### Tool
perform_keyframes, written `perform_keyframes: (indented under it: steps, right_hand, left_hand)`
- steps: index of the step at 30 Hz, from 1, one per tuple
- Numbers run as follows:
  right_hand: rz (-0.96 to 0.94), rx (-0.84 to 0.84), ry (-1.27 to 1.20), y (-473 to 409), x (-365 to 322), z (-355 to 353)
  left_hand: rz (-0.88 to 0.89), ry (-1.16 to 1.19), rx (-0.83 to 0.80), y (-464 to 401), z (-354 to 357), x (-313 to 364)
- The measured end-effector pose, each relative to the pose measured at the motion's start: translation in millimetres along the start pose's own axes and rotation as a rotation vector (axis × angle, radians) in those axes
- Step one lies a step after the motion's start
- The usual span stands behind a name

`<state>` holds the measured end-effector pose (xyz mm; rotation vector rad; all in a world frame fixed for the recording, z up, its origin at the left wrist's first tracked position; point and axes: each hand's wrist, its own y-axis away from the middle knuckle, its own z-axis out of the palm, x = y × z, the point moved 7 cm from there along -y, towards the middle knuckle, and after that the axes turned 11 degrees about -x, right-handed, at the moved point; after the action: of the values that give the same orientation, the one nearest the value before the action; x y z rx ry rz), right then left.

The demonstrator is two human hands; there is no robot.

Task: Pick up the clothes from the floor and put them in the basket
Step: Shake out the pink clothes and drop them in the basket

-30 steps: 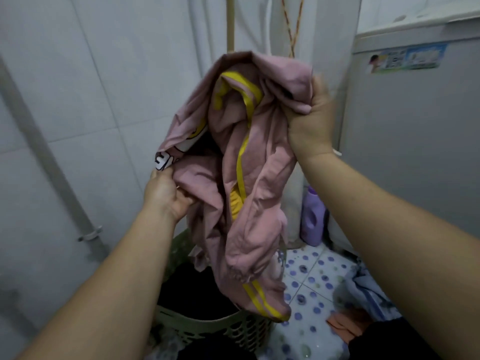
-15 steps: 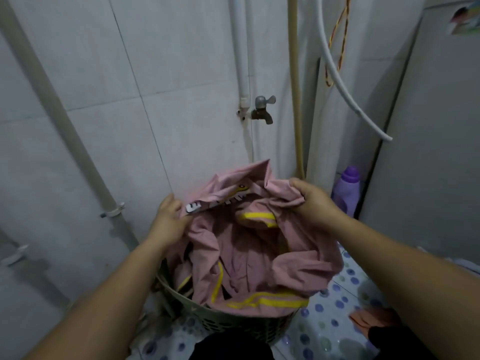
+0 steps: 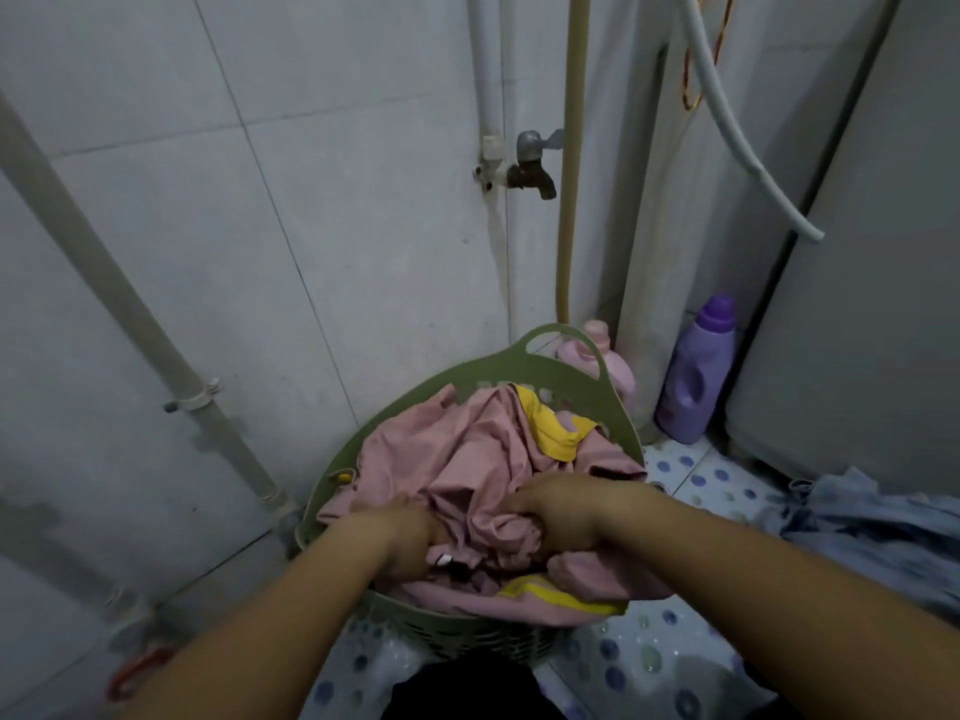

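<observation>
A pink garment with yellow stripes lies bunched inside the green plastic basket, which stands on the floor against the tiled wall. My left hand is sunk into the pink cloth at the basket's near left, its fingers buried in the folds. My right hand grips a fold of the same garment near the middle. Part of the garment hangs over the basket's near right rim. A blue garment lies on the floor to the right.
A purple bottle and a pink bottle stand behind the basket by a white appliance. A tap, pipes and a hose run along the wall. Dark cloth lies at the bottom edge.
The pink garment went from held high above the basket down into it. Both hands followed it down and now press into the cloth inside the basket.
</observation>
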<state>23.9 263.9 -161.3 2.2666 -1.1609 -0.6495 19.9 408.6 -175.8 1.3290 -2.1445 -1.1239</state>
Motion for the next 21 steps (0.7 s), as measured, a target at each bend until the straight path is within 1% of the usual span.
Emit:
perform_keyframes:
  steps: [2,5,6,7,8,10,11,12,13,15,19,21]
  right_hand:
    - [-0.015,-0.037,-0.078,7,-3,-6]
    - [0.035,-0.080,-0.280,35,9,-27]
    - [0.062,-0.121,-0.341,47,16,-33]
    - [0.094,-0.175,-0.354,58,22,-36]
    - [0.133,-0.228,-0.302,66,27,-37]
    - [0.235,-0.340,-0.092,72,34,-29]
    - [0.270,-0.367,0.017,70,33,-23]
    - [0.287,-0.360,0.102,65,31,-19]
    - [0.286,-0.318,0.160,60,29,-17]
    - [0.264,-0.166,0.202,50,27,-24]
    - [0.326,0.263,0.011,48,38,-57]
    - [0.320,0.467,-0.074,47,39,-64]
  left_hand:
    - [0.043,0.008,-0.039,-6,8,7]
    - [0.063,0.068,-0.075,-8,6,12]
    - [0.067,0.145,-0.078,-9,3,10]
    - [0.080,0.252,-0.064,-10,-1,7]
    - [0.085,0.385,-0.045,-10,-7,1]
    - [0.113,0.631,0.012,-6,-20,-5]
    - [0.125,0.696,0.052,-3,-28,-4]
    - [0.122,0.693,0.089,1,-35,-2]
    - [0.105,0.640,0.124,4,-41,2]
    - [0.075,0.495,0.174,10,-50,11]
    - [0.114,0.387,0.169,3,-46,26]
    - [0.114,0.353,0.172,-3,-42,32]
